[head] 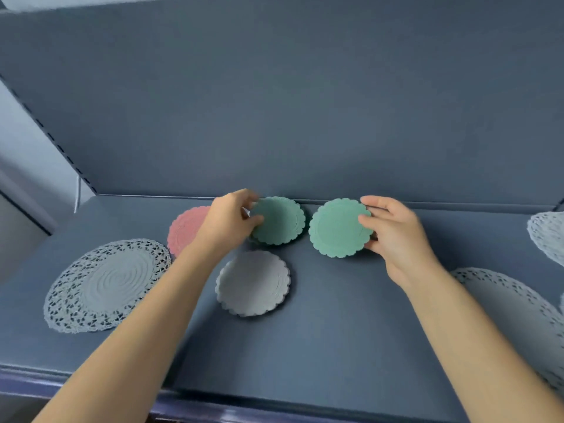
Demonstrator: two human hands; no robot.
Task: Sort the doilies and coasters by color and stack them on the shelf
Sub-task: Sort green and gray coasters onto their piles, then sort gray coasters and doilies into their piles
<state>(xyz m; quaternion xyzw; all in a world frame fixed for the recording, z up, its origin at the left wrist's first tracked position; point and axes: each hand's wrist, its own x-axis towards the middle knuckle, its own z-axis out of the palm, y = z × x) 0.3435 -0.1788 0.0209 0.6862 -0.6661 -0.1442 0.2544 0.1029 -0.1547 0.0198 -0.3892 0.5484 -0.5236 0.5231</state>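
Head view: left hand (229, 221) pinches the left edge of the green stack (279, 221) far on the shelf (335, 346), with a pink coaster (184, 227) to its left. Right hand (393, 233) pinches the right edge of a green coaster (335, 228) just right of that stack; a grey coaster (253, 283) lies nearer

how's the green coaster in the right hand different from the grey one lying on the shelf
Colour: the green coaster is teal green, the grey coaster pale grey. State: the right hand pinches the green coaster's edge; the grey coaster lies on the shelf with no hand on it. Both are round with scalloped rims and look alike in size.
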